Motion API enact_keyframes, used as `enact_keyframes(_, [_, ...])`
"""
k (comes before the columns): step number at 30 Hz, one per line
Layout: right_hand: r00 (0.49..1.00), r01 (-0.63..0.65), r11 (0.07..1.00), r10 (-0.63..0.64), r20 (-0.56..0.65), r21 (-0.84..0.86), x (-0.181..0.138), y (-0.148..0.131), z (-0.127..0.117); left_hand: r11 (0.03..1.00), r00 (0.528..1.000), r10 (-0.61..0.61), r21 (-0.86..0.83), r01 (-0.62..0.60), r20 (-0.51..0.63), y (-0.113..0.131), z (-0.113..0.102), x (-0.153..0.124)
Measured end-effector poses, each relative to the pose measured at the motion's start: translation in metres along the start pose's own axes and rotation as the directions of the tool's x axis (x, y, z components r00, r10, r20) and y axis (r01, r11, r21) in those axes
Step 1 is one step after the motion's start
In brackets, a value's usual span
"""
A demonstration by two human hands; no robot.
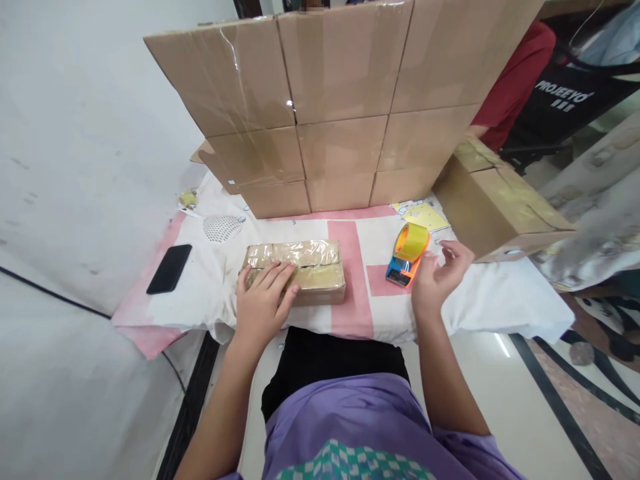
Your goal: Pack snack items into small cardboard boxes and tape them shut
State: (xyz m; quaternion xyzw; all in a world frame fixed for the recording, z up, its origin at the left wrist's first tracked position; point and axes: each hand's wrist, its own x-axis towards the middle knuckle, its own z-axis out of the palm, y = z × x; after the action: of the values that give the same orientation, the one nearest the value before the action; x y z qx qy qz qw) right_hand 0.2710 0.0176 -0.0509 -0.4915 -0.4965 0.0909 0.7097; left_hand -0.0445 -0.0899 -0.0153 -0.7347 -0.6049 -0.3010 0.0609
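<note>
A small cardboard box with shiny tape across its top lies on the cloth in front of me. My left hand rests on the box's left part, fingers stretched over the top and thumb out to the side. To the right, an orange and blue tape dispenser carries a roll of yellow tape. Right beside the dispenser is my right hand, its fingers loosely bent and apart with nothing visible in them. The thumb is close to the dispenser; whether they touch I cannot tell.
Behind the small box stands a tall wall of taped cardboard boxes. A long box sits at the right, near a person in a red sleeve. A black phone lies on the left of the cloth-covered table.
</note>
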Motion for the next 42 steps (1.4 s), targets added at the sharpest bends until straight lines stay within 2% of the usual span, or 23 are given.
enact_keyframes(1, [0.99, -0.126, 0.992, 0.127, -0.069, 0.022, 0.007, 0.012, -0.004, 1.0, 1.0, -0.002, 0.003, 0.002, -0.009, 0.0, 0.0, 0.0])
enact_keyframes(2, [0.96, -0.263, 0.962, 0.269, -0.079, 0.077, 0.014, 0.024, -0.006, 1.0, 1.0, -0.005, 0.007, 0.005, -0.022, 0.001, 0.001, 0.0])
enact_keyframes(3, [0.915, -0.394, 0.908, 0.402, -0.032, 0.144, 0.019, 0.035, -0.006, 1.0, 0.999, -0.01, 0.013, 0.01, -0.036, 0.002, 0.002, 0.001])
enact_keyframes(5, [0.803, -0.595, 0.774, 0.571, 0.168, 0.215, 0.026, 0.052, -0.002, 1.0, 0.998, -0.018, 0.023, 0.019, -0.061, 0.004, 0.002, 0.002])
enact_keyframes(7, [0.726, -0.67, 0.722, 0.588, 0.358, 0.173, 0.028, 0.062, 0.005, 0.999, 0.997, -0.016, 0.033, 0.019, -0.08, 0.006, 0.001, 0.003])
enact_keyframes(9, [0.706, -0.646, 0.755, 0.535, 0.464, 0.114, 0.026, 0.064, 0.008, 0.999, 0.995, 0.001, 0.039, 0.003, -0.101, 0.009, -0.002, 0.004])
enact_keyframes(12, [0.726, -0.596, 0.794, 0.469, 0.503, 0.12, 0.016, 0.052, 0.007, 0.999, 0.984, 0.041, 0.004, -0.041, -0.171, 0.026, -0.001, 0.0])
enact_keyframes(14, [0.73, -0.58, 0.8, 0.427, 0.533, 0.152, 0.005, 0.035, 0.003, 0.992, 0.978, 0.054, -0.104, -0.075, -0.2, 0.049, 0.007, -0.006])
enact_keyframes(15, [0.738, -0.563, 0.809, 0.4, 0.543, 0.169, -0.002, 0.025, 0.002, 0.978, 0.983, 0.042, -0.194, -0.077, -0.179, 0.063, 0.014, -0.01])
enact_keyframes(16, [0.746, -0.544, 0.819, 0.37, 0.553, 0.186, -0.009, 0.013, 0.0, 0.954, 0.991, 0.016, -0.296, -0.054, -0.129, 0.079, 0.023, -0.013])
enact_keyframes(18, [0.754, -0.519, 0.823, 0.313, 0.577, 0.231, -0.025, -0.009, -0.001, 0.877, 0.998, -0.061, -0.475, 0.068, 0.03, 0.107, 0.042, -0.018])
enact_keyframes(20, [0.749, -0.521, 0.81, 0.281, 0.6, 0.27, -0.04, -0.027, 0.0, 0.781, 0.973, -0.156, -0.582, 0.226, 0.169, 0.127, 0.061, -0.019])
enact_keyframes(22, [0.742, -0.528, 0.802, 0.276, 0.611, 0.279, -0.051, -0.037, 0.001, 0.679, 0.947, -0.22, -0.661, 0.32, 0.232, 0.138, 0.073, -0.016])
enact_keyframes(25, [0.791, -0.441, 0.866, 0.251, 0.558, 0.235, -0.056, -0.037, 0.003, 0.558, 0.936, -0.271, -0.755, 0.345, 0.227, 0.142, 0.075, -0.012])
enact_keyframes(28, [0.854, -0.343, 0.918, 0.216, 0.473, 0.201, -0.044, -0.029, 0.008, 0.508, 0.928, -0.287, -0.783, 0.359, 0.239, 0.145, 0.068, -0.018])
enact_keyframes(31, [0.909, -0.355, 0.906, 0.277, 0.312, 0.23, -0.022, -0.024, 0.016, 0.478, 0.908, -0.267, -0.774, 0.416, 0.323, 0.149, 0.066, -0.032])
enact_keyframes(33, [0.918, -0.374, 0.892, 0.318, 0.237, 0.252, -0.009, -0.025, 0.022, 0.466, 0.889, -0.259, -0.757, 0.457, 0.378, 0.148, 0.069, -0.04])
enact_keyframes(38, [0.891, -0.417, 0.861, 0.324, 0.318, 0.29, -0.001, -0.034, 0.027, 0.479, 0.886, -0.255, -0.746, 0.463, 0.387, 0.135, 0.075, -0.044])
enact_keyframes(42, [0.916, -0.321, 0.913, 0.233, 0.325, 0.251, -0.006, -0.031, 0.021, 0.461, 0.88, -0.215, -0.75, 0.475, 0.424, 0.132, 0.068, -0.041])
